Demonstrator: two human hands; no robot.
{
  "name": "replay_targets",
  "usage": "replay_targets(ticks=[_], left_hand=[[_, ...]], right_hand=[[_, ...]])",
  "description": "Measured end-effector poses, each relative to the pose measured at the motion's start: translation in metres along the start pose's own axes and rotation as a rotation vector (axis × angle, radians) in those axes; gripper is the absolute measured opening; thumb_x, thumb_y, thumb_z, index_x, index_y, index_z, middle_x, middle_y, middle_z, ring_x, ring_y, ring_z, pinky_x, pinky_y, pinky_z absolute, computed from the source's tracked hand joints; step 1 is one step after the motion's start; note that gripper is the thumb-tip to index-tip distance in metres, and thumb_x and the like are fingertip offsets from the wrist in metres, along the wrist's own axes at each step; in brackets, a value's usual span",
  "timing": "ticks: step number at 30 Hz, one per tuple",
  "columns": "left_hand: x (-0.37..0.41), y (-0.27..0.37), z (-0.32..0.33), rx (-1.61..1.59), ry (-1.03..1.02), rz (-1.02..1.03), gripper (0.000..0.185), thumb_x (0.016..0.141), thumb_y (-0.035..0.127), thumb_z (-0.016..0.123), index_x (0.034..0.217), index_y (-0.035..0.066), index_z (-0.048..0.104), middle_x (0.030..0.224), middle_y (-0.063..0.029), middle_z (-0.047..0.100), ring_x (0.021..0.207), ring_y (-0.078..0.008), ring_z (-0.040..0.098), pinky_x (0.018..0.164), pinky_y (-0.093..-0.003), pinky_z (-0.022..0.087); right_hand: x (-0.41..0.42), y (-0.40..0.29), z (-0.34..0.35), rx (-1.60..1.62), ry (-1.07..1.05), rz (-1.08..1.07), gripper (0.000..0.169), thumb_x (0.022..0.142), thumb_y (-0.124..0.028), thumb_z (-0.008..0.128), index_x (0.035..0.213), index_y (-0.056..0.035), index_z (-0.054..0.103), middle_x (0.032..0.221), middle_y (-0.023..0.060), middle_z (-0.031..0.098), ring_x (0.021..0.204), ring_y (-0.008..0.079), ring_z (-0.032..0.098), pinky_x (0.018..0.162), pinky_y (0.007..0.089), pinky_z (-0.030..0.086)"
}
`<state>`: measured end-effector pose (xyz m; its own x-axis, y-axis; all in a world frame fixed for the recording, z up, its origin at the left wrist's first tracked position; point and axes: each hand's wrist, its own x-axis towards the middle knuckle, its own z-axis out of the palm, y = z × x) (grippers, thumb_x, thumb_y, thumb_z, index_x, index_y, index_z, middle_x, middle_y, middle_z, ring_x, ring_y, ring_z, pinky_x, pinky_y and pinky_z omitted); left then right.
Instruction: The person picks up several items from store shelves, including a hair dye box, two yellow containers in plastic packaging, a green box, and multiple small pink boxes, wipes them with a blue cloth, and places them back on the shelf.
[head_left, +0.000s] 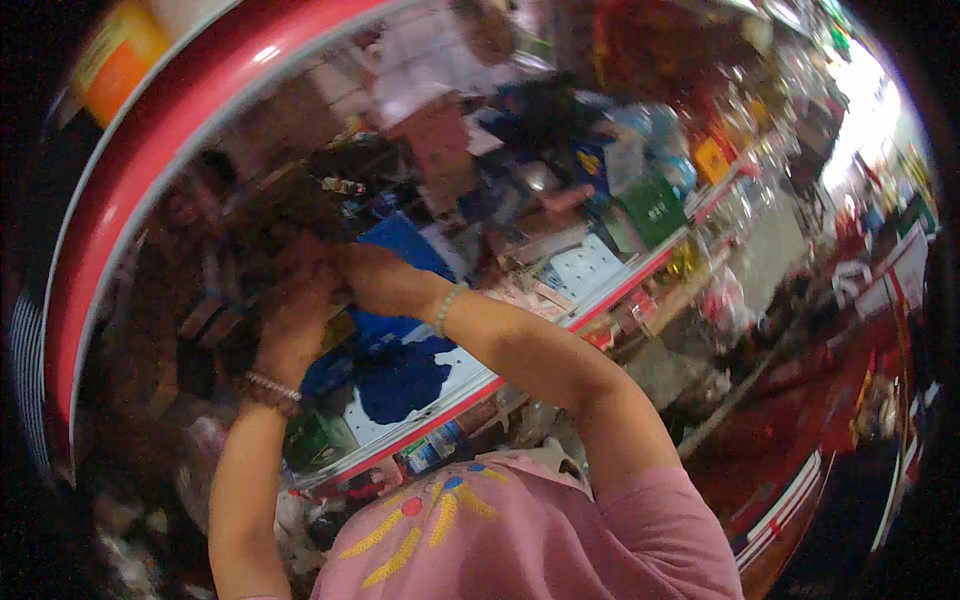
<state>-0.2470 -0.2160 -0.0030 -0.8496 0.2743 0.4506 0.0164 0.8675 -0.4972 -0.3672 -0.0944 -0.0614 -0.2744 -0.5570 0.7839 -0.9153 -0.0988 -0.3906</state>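
Both arms reach over a cluttered white perforated metal shelf (589, 262) with a red front strip. My left hand (296, 319), with a beaded bracelet at the wrist, is blurred and its fingers run into dark shadow. My right hand (379, 277), wearing a pale bracelet, comes in from the right beside it. The fingers of both meet or nearly meet, and whatever lies between them cannot be made out. A flat bright blue item (405, 232) lies just beyond and under my right hand. Nearer my body, a dark blue sheet-like item (401, 379) covers part of the shelf.
An upper shelf's red edge (187, 101) curves across the upper left, with an orange and yellow package (124, 64) above it. Green boxes (652, 210) (315, 442) stand along the lower shelf. An orange box (712, 160) and clear plastic-wrapped goods (727, 300) are to the right.
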Motion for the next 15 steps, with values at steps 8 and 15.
replay_targets(ticks=[8, 15], left_hand=[[-0.011, 0.013, -0.029, 0.377, -0.159, 0.166, 0.043, 0.084, 0.013, 0.052, 0.125, 0.001, 0.044, 0.12, -0.023, 0.05, 0.1, -0.0316, 0.058, 0.08, -0.0357, 0.049], [-0.014, 0.022, -0.017, -0.076, -0.144, 0.138, 0.041, 0.084, 0.001, 0.047, 0.124, -0.004, 0.041, 0.116, -0.0257, 0.048, 0.102, -0.0375, 0.056, 0.081, -0.0376, 0.049]], right_hand=[[-0.054, -0.099, -0.187, -0.134, 0.222, 0.254, 0.021, 0.079, -0.013, 0.064, 0.094, 0.0013, 0.059, 0.089, 0.0119, 0.062, 0.076, 0.0224, 0.062, 0.07, 0.0309, 0.05], [-0.172, -0.112, -0.197, 0.294, 0.878, 0.796, 0.011, 0.086, -0.007, 0.059, 0.094, 0.0012, 0.06, 0.075, 0.0027, 0.06, 0.067, 0.0079, 0.056, 0.061, 0.0223, 0.046]])
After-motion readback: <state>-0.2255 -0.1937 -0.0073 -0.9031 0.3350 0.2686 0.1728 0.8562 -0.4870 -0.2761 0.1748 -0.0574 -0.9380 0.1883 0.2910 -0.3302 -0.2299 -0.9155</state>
